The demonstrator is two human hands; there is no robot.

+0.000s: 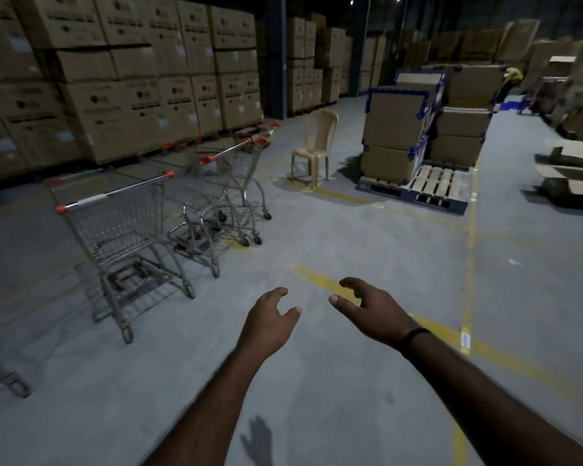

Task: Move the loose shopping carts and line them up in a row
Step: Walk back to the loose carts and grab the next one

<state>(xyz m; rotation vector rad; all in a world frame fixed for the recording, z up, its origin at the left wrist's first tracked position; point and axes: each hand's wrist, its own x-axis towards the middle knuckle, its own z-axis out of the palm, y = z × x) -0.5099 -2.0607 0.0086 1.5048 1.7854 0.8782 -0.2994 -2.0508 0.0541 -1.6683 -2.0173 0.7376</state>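
- Both hands empty: left hand (pixel 272 314) and right hand (pixel 371 309) fingers spread, over floor (pixel 317 381).
- Nearest shopping cart (pixel 115 230) ahead-left of left hand; nested carts (pixel 223 196) beyond it.

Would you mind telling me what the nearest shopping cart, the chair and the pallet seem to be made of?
Nearest shopping cart: bare metal wire, dull grey, judging by its see-through mesh; handle ends look like orange plastic.
Chair: probably moulded plastic, matte beige, one seamless piece.
Pallet: pale unfinished wooden slats on a dark blue base, whose material is unclear.
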